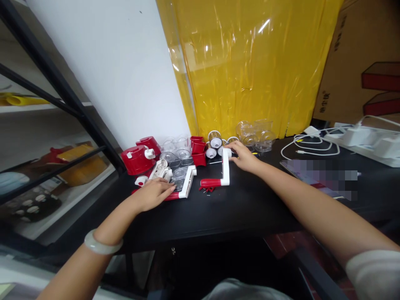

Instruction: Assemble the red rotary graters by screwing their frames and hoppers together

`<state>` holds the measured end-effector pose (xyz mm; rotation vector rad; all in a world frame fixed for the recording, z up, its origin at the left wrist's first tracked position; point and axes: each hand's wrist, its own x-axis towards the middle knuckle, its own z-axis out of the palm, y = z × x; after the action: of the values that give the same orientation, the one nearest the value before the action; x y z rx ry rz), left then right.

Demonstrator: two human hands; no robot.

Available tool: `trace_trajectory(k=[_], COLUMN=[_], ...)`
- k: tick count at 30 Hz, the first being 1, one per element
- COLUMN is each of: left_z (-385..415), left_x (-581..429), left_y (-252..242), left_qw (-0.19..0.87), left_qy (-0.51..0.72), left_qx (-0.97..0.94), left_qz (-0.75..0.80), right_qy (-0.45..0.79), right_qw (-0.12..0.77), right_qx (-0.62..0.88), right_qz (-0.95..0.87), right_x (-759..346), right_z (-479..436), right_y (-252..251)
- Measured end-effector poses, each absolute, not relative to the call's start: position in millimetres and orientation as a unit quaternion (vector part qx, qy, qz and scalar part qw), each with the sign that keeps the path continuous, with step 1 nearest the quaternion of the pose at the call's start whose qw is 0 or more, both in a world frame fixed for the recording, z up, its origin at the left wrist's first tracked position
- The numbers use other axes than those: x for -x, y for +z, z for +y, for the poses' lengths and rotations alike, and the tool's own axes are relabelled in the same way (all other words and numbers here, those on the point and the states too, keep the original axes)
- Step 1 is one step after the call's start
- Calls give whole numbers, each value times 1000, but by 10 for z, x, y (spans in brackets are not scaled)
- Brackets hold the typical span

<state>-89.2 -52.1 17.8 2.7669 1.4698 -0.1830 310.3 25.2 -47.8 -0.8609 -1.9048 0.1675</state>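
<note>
My left hand (154,193) lies on the black table (237,208) with its fingers together, resting on a red and white handle piece (183,191) and next to a clear plastic part (179,176). My right hand (242,156) reaches further back and pinches the top end of a white crank arm with a red grip (220,178). Small red bits (208,189) lie under that crank. Two red housings (140,157) stand at the back left.
Clear cups (175,148), red square parts (198,151), metal drums (215,141) and clear bowls (258,134) line the table's back edge. Yellow plastic sheeting (246,62) hangs behind. White cables and chargers (331,141) lie at right. A black metal shelf (62,121) stands at left.
</note>
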Motion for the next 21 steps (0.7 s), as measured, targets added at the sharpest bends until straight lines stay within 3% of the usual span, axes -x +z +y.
trace_trajectory(k=[21], left_z=[-522], left_x=[910], left_y=[184], left_qw=[5], left_qy=[43], left_qx=[-913], left_qz=[406], right_qy=[56], right_qw=[491], right_qx=[362], right_qz=[-790], right_x=[-3105], right_z=[273], right_y=[-518])
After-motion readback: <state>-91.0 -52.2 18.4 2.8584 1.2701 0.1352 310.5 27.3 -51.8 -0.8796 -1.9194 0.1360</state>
